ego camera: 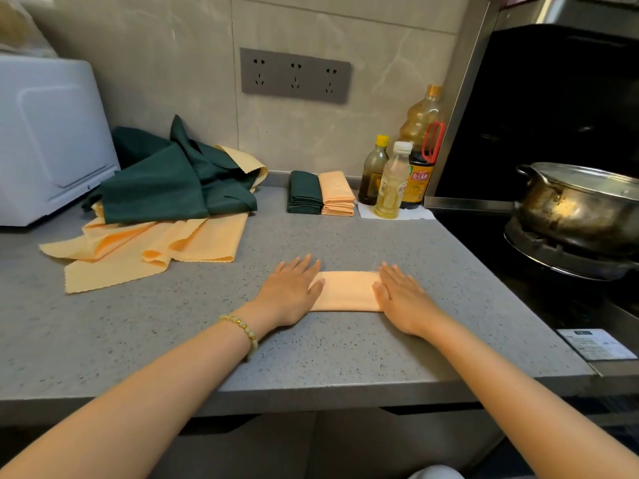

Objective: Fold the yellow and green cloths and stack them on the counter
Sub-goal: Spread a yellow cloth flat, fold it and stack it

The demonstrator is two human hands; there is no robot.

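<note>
Folded yellow cloth lies flat on the counter, mid-front, as a narrow strip. Its long axis runs left-right, approx. parallel w/ the counter's front edge. The left hand lies palm-down on the strip's left end and the right hand palm-down on its right end. Both have fingers straight and close together, pointing away toward the wall; they press, not grip. Thumbs rest on the strip, angled inward.

Edges & room: bare counter lies in front of the strip up to the front edge, and behind it up to two folded stacks at the back. The green stack and yellow stack touch side by side, long axes front-to-back. Just right of them stand three bottles. The counter's right side meets the stove w/ a metal pot, near the right hand. Well apart to the left is a loose pile of green cloths over yellow cloths, beside a white appliance.

Hidden: both short ends of the strip sit under the hands, and its no. of layers can't be told. The count of cloths in the pile is unclear. Appliance & pot are cut off by the frame edges.
</note>
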